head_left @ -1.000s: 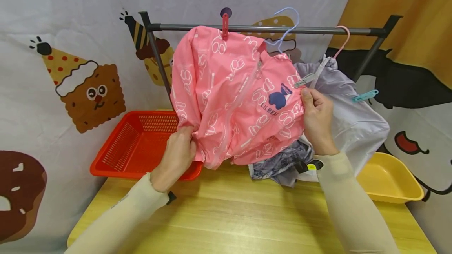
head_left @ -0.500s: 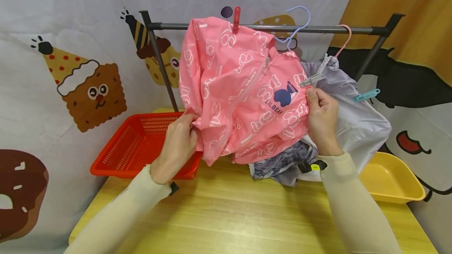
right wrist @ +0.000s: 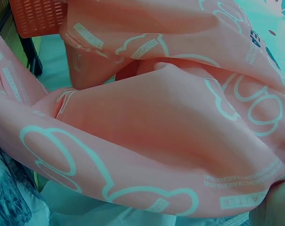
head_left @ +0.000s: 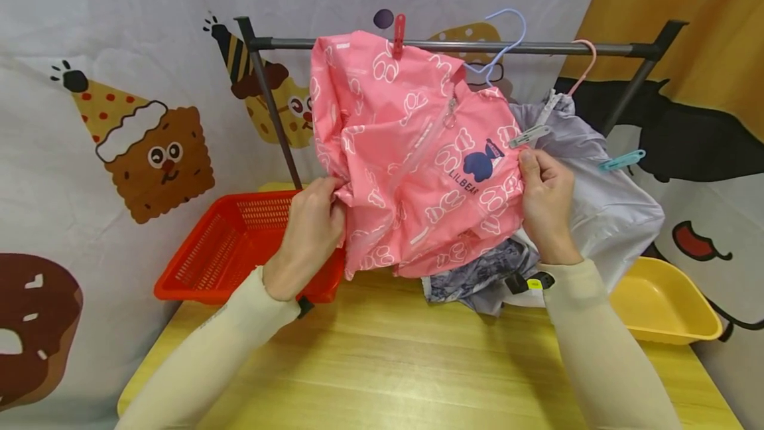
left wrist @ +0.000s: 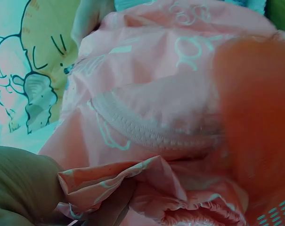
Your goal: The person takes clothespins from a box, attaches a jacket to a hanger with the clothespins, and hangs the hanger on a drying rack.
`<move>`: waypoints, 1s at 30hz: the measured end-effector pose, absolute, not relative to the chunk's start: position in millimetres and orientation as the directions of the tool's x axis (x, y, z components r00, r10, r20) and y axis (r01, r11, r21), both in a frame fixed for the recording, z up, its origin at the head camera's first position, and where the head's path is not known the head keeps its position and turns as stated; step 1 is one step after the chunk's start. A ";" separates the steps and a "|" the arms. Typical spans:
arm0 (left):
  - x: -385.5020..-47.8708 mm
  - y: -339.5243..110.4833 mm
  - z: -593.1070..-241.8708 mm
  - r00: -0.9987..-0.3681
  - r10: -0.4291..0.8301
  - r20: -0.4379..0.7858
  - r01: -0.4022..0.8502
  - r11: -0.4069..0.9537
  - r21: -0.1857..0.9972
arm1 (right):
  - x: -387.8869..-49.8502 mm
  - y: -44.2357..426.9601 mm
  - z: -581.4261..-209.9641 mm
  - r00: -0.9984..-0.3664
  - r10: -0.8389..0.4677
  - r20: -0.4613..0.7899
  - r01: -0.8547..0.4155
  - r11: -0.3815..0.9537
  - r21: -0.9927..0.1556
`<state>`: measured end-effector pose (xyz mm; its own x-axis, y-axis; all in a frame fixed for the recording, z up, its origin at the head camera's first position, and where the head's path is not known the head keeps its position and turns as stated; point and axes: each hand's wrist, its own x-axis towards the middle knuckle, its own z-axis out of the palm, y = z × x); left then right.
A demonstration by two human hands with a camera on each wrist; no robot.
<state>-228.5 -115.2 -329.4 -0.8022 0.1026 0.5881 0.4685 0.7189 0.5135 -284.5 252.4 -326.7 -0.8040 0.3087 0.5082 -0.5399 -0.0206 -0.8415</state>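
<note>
A pink zip jacket (head_left: 394, 131) with white outlines and a navy bear print hangs at a slant before the rack, spread between both hands. My left hand (head_left: 313, 231) grips bunched cloth at its left side; in the left wrist view a fold of the jacket (left wrist: 118, 179) sticks out beside the fingers. At the right side, my right hand (head_left: 546, 201) pinches the jacket's edge, just below a pale clothespin (head_left: 529, 136). Near the jacket's shoulder a red clothespin (head_left: 398, 35) stands upright. A blue hanger (head_left: 507, 45) shows behind the collar.
A dark metal rack bar (head_left: 537, 49) runs across the back. On it a pink hanger (head_left: 587, 65) bears a silver-grey garment (head_left: 615, 217) with a teal clothespin (head_left: 623, 160). A red basket (head_left: 197, 251) stands left, a yellow basin (head_left: 668, 297) right, on the wooden table (head_left: 406, 363).
The jacket has shifted right and its left shoulder now sits nearer the bar's middle. My left hand has moved up and right with the cloth; my right hand has moved slightly right.
</note>
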 end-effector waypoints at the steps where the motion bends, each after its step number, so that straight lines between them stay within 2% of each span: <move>1: -228.9 -114.6 -326.8 -0.798 0.101 0.593 0.472 0.718 0.512 | -284.5 252.7 -326.6 -0.805 0.309 0.506 -0.539 -0.025 -0.842; 5: -230.3 -110.2 -319.9 -0.783 0.105 0.613 0.493 0.705 0.510 | -284.4 253.4 -326.8 -0.810 0.311 0.496 -0.530 -0.027 -0.848; 14: -235.6 -92.7 -315.9 -0.749 0.124 0.651 0.541 0.683 0.491 | -283.5 255.2 -326.5 -0.794 0.322 0.516 -0.522 0.074 -0.850; 30: -250.1 -62.4 -312.9 -0.755 0.151 0.639 0.564 0.646 0.514 | -279.3 264.6 -321.7 -0.760 0.348 0.549 -0.492 0.244 -0.836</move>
